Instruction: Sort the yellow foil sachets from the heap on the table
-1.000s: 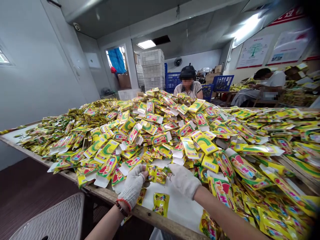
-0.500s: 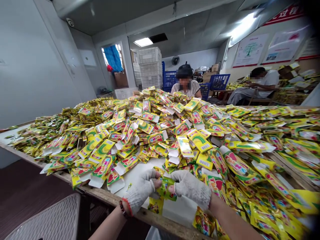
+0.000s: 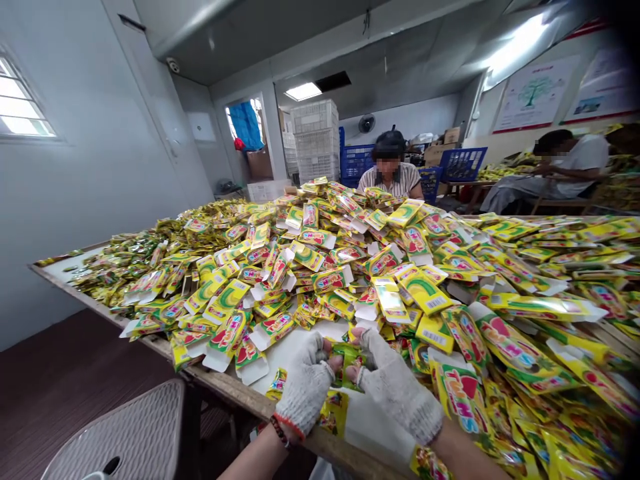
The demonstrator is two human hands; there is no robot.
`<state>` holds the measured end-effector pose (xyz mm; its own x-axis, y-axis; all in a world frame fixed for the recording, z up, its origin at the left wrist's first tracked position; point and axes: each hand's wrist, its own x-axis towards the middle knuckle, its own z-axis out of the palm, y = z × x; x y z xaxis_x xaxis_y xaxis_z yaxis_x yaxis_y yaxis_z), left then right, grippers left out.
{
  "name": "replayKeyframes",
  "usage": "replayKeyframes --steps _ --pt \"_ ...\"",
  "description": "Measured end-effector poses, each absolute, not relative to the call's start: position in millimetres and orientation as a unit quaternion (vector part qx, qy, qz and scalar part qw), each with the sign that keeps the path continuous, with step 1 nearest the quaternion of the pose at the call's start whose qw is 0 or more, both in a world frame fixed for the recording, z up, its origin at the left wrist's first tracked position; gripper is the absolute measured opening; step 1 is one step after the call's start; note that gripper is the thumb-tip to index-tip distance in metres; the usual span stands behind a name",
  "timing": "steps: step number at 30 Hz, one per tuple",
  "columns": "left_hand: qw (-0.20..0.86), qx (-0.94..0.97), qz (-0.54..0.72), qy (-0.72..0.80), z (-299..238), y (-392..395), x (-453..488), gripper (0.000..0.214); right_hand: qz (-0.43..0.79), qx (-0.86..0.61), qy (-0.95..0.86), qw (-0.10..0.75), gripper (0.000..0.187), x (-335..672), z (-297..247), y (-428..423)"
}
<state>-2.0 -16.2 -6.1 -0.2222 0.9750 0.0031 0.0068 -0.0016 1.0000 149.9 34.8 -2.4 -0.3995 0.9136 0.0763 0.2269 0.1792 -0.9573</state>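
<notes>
My left hand (image 3: 306, 377), in a white fingerless knit glove, pinches the left side of a small shiny green packet (image 3: 345, 360). My right hand (image 3: 400, 387), gloved alike, has its fingers closed on the packet's right side; the fingers partly cover it. Just below, a yellow packet (image 3: 336, 413) lies by the table's front edge. Another small yellow packet (image 3: 277, 383) rests left of my left hand. Yellow cartons with open white flaps, such as this upright-lettered carton (image 3: 463, 400), lie close to my right hand.
A large heap of yellow cartons (image 3: 310, 257) covers the table, with small packets (image 3: 145, 260) at its left. The wooden table edge (image 3: 240, 393) runs along the front. A stool (image 3: 130, 433) stands lower left. One person (image 3: 393, 177) sits behind the heap, another (image 3: 580, 167) farther right.
The view has turned left, so the scene sits farther right. Both hands still grip the green packet, with their fingers shifted around it. More of the yellow packet beside my left hand shows.
</notes>
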Motion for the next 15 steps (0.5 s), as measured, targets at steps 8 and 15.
replayKeyframes --steps 8,15 --pt "-0.003 0.621 0.202 0.757 28 -1 -80 0.039 0.415 -0.469 -0.729 0.275 0.023 160 5 44" --pt "0.012 0.697 0.063 0.714 47 -12 -101 0.045 0.445 -0.46 -0.687 0.344 0.033 168 19 52"
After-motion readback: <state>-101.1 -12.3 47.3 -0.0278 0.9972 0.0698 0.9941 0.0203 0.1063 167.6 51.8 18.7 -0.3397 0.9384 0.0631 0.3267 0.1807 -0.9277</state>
